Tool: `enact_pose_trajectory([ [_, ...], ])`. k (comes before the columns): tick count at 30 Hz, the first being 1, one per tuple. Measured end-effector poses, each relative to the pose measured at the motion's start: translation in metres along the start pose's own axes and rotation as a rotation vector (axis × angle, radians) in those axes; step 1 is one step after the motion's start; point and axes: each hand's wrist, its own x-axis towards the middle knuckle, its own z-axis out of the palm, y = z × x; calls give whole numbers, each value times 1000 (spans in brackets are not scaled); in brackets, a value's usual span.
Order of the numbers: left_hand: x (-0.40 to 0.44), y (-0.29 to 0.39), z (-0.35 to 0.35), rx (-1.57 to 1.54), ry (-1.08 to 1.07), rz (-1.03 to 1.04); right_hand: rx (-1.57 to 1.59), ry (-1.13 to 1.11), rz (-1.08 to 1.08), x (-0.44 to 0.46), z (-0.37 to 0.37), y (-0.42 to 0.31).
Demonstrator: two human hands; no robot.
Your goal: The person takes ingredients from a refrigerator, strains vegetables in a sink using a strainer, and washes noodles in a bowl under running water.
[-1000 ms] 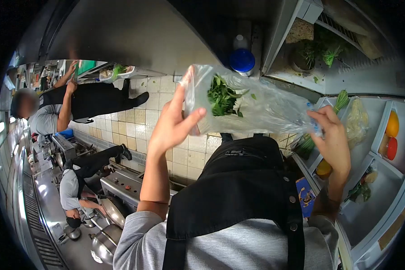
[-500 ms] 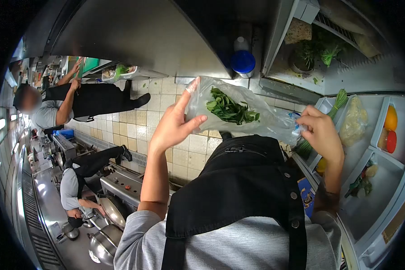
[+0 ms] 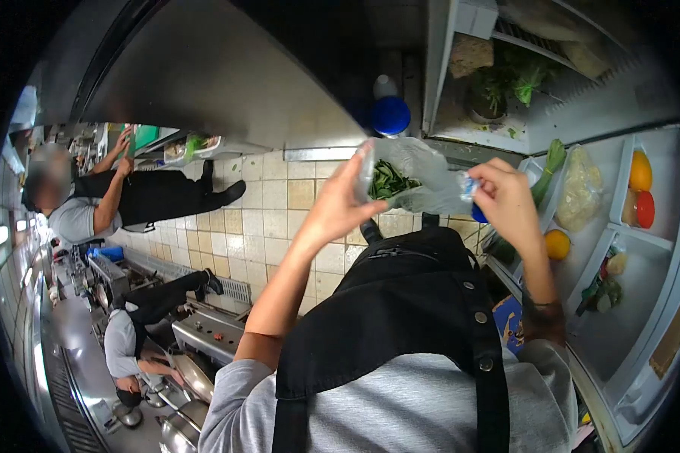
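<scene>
A clear plastic bag [image 3: 431,170] hangs between my two hands, with green leaves [image 3: 389,180] inside it near its left end. My left hand [image 3: 338,202] grips the bag's left end, its forefinger against the plastic and thumb stretched below the leaves. At the other end, my right hand [image 3: 502,198] pinches the gathered, blue-marked plastic between thumb and fingers.
At the right stands an open fridge whose door bins [image 3: 635,302] hold oranges [image 3: 557,244], a red-lidded jar [image 3: 644,209] and bagged food [image 3: 580,189]. A blue-lidded container [image 3: 391,115] is beyond the bag. Two people [image 3: 83,200] [image 3: 121,343] work at the left.
My hands have come closer together, and the bag between them is shorter and more bunched. The leaves have slid and gathered. The view has shifted slightly.
</scene>
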Motion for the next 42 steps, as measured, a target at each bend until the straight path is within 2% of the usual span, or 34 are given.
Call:
enact_pose_trajectory([
  [2,9,13,28,50,-25,114,99,-10,56,-4,7,-3],
  [4,18,41,51,-17,-57,175,188,4,17,-6,14,-8],
  [5,24,49,61,-47,-58,128,205,-25,-36,-6,11,-13],
  [6,33,45,74,-78,45,134,217,-51,-96,-6,7,-21],
  [8,45,56,66,30,85,123,268,15,-221,-6,-5,-24],
  [10,56,56,52,-56,144,188,162,155,-308,-5,-25,-27],
  [11,58,64,42,-78,155,154,59,147,-272,-4,-29,-22],
  [12,58,78,33,-181,39,2,-56,172,-271,-3,-25,-13],
  [14,67,79,39,-123,-42,316,-229,88,-290,-2,-9,3],
  [15,64,101,36,-11,-96,450,-214,47,-274,-4,-3,2],
  [16,60,123,35,99,-146,579,-92,122,-307,-4,4,7],
  [17,57,128,40,112,-137,584,-53,173,-258,-4,1,11],
  [20,53,134,37,3,192,719,220,415,-178,0,-18,10],
  [21,56,112,38,41,281,686,310,579,-137,4,-21,9],
  [22,56,92,40,88,276,615,326,651,-107,6,-23,19],
  [24,59,38,70,57,200,513,342,740,-139,7,-20,12],
  [25,59,10,90,71,96,437,366,770,-148,7,-16,9],
  [30,58,9,161,36,80,595,784,767,-97,-16,22,-20],
  [31,65,3,171,210,116,635,777,692,-122,-22,24,-19],
  [33,88,-15,192,161,159,628,747,674,-125,-28,24,-29],
  [37,145,-29,226,-700,125,412,643,701,-257,-35,18,-32],
  [38,150,-25,226,-631,151,444,614,722,-299,-38,12,-34],
  [39,154,-13,223,-562,178,474,669,665,-221,-45,5,-36],
  [42,127,64,172,120,397,815,631,542,-230,-54,-11,-28],
])
